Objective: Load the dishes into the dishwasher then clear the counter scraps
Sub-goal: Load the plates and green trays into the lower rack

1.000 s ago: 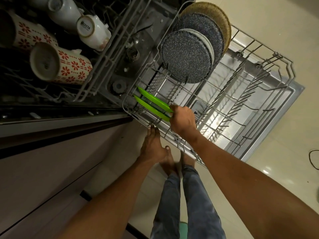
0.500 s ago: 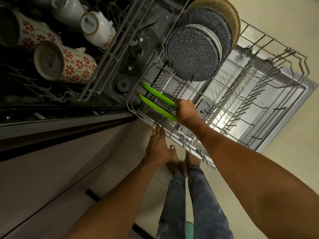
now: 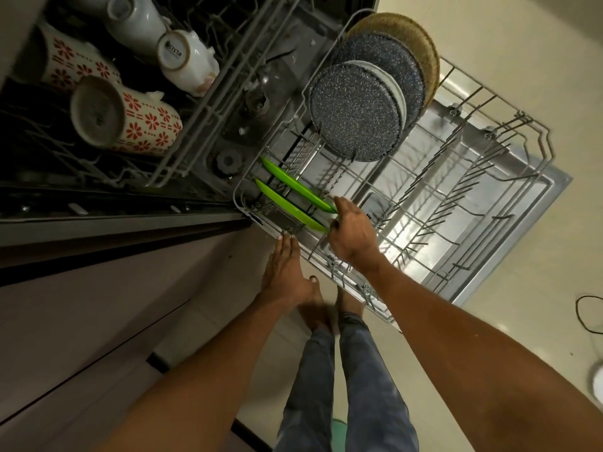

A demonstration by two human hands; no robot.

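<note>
head view, looking down into the open dishwasher. the lower rack (image 3: 509, 164) stood pulled out over the open door (image 3: 551, 190). two green plates (image 3: 293, 194) stood on edge between the tines at the rack's near corner, one just beside the other. the right hand (image 3: 350, 233) rested at the near ends of both plates; half a second before, it had closed over those ends, and now its fingers (image 3: 342, 203) lay looser, the upper ones only touching the farther plate's rim, while whether the lower ones still pinched the nearer plate cannot be told. the left hand (image 3: 284, 272) hung beside the rack with fingers straight and pressed together, their tips at the rack's outer wire, holding nothing. behind the green pair, two speckled grey plates (image 3: 355, 115), a white plate (image 3: 396, 89) between them and a woven round plate (image 3: 421, 47) stood upright in the same rack. in the upper rack (image 3: 208, 102), floral mugs (image 3: 130, 122) and white cups (image 3: 186, 60) lay on their sides. judged from this, the green plates were seated and the hand was letting go, so the loading step was near its end; no desk or scraps appeared in view, and that part was not yet begun.
</note>
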